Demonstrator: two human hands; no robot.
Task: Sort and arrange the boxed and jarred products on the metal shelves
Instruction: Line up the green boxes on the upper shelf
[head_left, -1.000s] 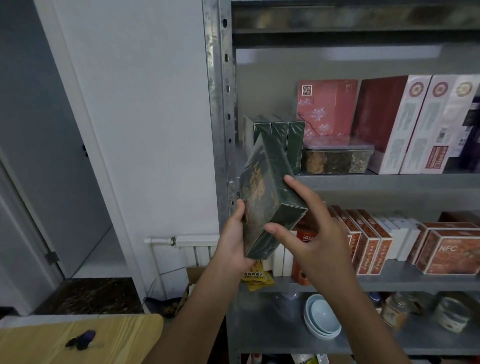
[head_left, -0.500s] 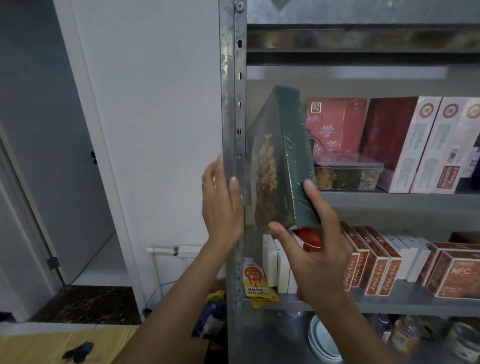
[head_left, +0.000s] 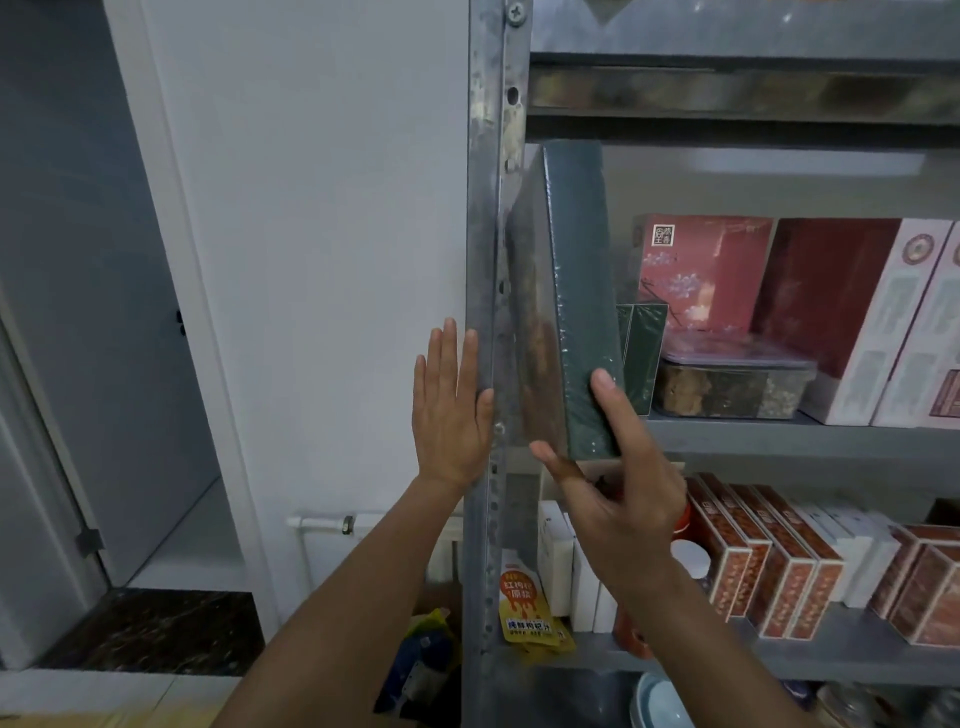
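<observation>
Shelving (head_left: 727, 441) of grey metal across the right half, cut off at top, right and bottom. Green box (head_left: 576, 291) held nearly upright in the air just right of the perforated post (head_left: 485, 312), in front of the middle shelf, top edge close under the shelf above. Broad face turned almost edge-on under glossy wrap; print there too smeared to read. Gripped low by right hand (head_left: 618, 499): thumb pressed on the narrow green side, forefinger hooked beneath the bottom corner, remaining fingers hidden behind. Left hand (head_left: 449, 410) flat with fingers straight, laid beside the outer face of the post, holding nothing.

Behind, on the middle shelf: white-sided cartons (head_left: 893, 332) cut by the right edge; pink box (head_left: 701, 270) with blossom print and a small square seal, characters unreadable; clear lidded tub (head_left: 732, 384); matching green boxes (head_left: 644, 358), half hidden. Below, orange-red boxes (head_left: 753, 561) in a row, lettering illegible. Yellow sachet (head_left: 524, 608) at the post's foot, printed 红枸杞原浆.

Against half a second ago: box raised higher and turned more upright; left hand in much the same spot.
</observation>
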